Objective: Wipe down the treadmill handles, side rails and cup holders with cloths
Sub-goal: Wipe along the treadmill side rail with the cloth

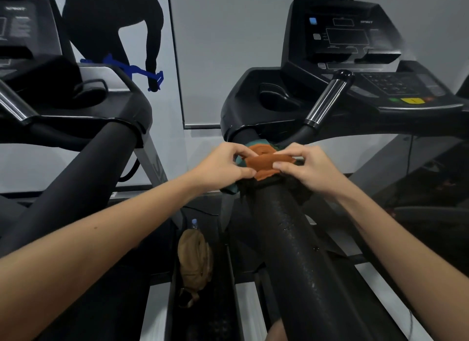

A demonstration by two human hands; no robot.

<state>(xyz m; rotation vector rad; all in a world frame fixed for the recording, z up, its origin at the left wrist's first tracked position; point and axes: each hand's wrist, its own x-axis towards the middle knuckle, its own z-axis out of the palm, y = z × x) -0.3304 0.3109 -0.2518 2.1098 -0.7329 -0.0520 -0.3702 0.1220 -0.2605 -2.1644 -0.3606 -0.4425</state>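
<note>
Pinching the orange cloth (266, 162) w/ both hands on top of the black side rail (299, 239), right where it meets the console base. Your left hand (223, 167) grips the cloth's left edge btwn thumb and fingers; right hand (307, 168) grips the right edge the same way. Neither is open, both closed on fabric. A teal cloth (239, 160) sits under/behind the orange one, touching it, and a dark cloth (302, 191) seems to hang off the rail below your right hand, can't tell its shape.

Looks like you're folding or sorting cloths, not wiping yet. Cup holder (276, 97) and chrome handle (327, 99) are beyond, untouched for now.

Risks, imo: the rail is round and sloped, so a loose cloth could slide off toward the tan bag (194, 254) in the gap below. Pulling the orange one alone may drag the teal one off too. Keep one hand pinning the stack.
</note>
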